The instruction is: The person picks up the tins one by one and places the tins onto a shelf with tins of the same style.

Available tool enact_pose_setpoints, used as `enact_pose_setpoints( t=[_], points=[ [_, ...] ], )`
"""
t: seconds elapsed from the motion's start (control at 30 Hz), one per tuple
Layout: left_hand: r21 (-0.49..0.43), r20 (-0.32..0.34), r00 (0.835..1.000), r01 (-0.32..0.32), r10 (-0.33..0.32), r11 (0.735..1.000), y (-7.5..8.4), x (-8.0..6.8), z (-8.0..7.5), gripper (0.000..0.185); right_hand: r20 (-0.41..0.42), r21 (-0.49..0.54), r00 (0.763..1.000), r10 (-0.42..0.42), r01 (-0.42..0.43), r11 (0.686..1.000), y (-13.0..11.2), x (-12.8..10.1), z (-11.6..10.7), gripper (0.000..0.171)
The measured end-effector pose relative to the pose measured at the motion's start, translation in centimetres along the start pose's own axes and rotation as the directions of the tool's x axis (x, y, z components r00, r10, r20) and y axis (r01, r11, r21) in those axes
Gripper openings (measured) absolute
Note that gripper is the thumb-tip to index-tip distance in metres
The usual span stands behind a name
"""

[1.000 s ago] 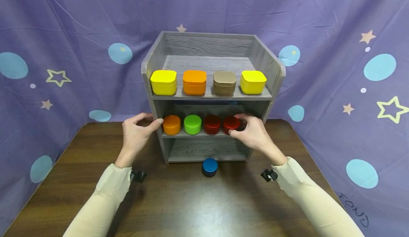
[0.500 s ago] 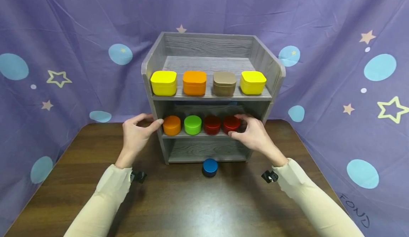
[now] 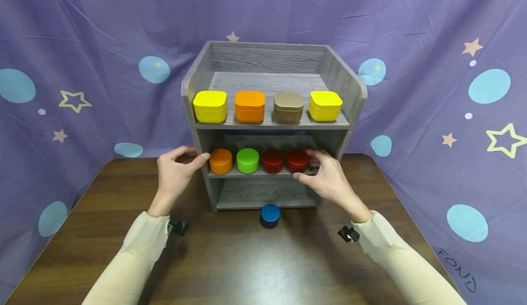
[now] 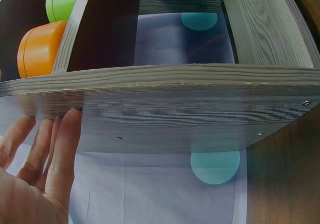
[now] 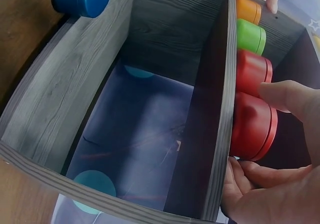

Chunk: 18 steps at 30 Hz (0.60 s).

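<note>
A grey wooden shelf unit (image 3: pixel 269 195) stands on the table. Its side panel is between the thumb and fingers of my left hand (image 3: pixel 177 170), with the fingertips (image 4: pixel 74 111) against the outer face and the thumb beside a round orange container (image 3: pixel 221 161). My right hand (image 3: pixel 329 177) is loosely spread around the rightmost red round container (image 3: pixel 297 160) on the middle shelf, its thumb (image 5: pixel 280 91) over the lid side and its other fingers at the far side. Another red container (image 3: pixel 272 160) and a green one (image 3: pixel 248 160) stand between these and the orange one.
On the top shelf stand two yellow square boxes (image 3: pixel 210 107) (image 3: pixel 325 106), an orange box (image 3: pixel 250 107) and a brown-grey box (image 3: pixel 288 107). A round blue container (image 3: pixel 270 215) sits at the bottom front edge of the unit. A purple patterned cloth (image 3: pixel 263 8) hangs behind.
The fingers of my right hand have loosened and drawn slightly right, away from the rightmost red container. My left hand stays on the side panel.
</note>
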<state>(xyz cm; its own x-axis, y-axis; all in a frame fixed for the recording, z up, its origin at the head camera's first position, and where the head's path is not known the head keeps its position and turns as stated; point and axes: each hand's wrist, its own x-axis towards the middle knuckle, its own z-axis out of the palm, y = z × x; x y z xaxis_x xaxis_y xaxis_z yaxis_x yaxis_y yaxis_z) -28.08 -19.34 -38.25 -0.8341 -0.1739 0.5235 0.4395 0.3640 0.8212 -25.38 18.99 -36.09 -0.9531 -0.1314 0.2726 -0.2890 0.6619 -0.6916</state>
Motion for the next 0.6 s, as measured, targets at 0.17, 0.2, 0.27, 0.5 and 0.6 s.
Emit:
enact_pose_setpoints(
  t=[0.17,0.2,0.27,0.5,0.6],
  points=[
    [0.002,-0.004,1.000,-0.004,0.004,1.000,0.0,0.0,0.0,0.024,-0.033,0.017,0.999,-0.034,0.034,0.999,0.1,-0.7,0.2,0.067],
    [0.002,-0.005,1.000,-0.005,0.005,1.000,0.0,0.0,0.0,0.023,-0.040,0.018,0.998,-0.040,0.041,0.999,0.2,-0.9,0.2,0.066],
    [0.001,-0.007,1.000,-0.006,0.006,1.000,0.0,0.0,0.0,0.023,-0.054,0.015,0.998,-0.046,0.046,0.999,0.2,-1.1,0.3,0.066],
    [-0.002,-0.008,1.000,-0.005,0.005,1.000,0.0,0.0,0.0,0.022,-0.117,-0.009,0.992,-0.041,0.041,0.999,0.0,-2.1,0.7,0.062],
    [-0.006,-0.005,1.000,-0.004,0.003,1.000,0.1,0.0,0.0,0.022,-0.152,-0.008,0.987,-0.046,0.045,0.999,0.0,-2.7,1.0,0.062]
  ],
)
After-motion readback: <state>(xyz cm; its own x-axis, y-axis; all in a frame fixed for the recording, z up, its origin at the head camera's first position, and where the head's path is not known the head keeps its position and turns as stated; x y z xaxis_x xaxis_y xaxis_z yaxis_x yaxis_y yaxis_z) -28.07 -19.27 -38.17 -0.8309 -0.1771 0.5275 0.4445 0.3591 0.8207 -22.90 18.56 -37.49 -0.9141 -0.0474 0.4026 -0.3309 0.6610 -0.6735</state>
